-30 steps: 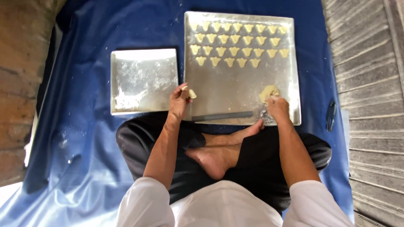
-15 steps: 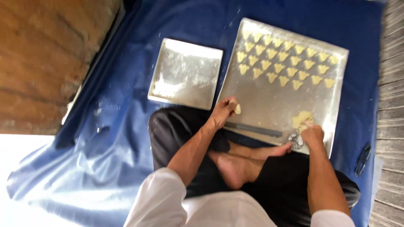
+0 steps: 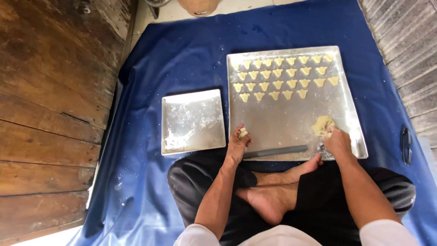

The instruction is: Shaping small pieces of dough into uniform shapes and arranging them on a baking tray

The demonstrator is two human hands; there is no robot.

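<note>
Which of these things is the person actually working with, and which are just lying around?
In use:
left hand holding a small dough piece
right hand on the dough lump
large tray with rows of shaped dough pieces
long grey tool on the large tray

Lying about:
small floured tray
blue sheet
dark object at the right edge
</note>
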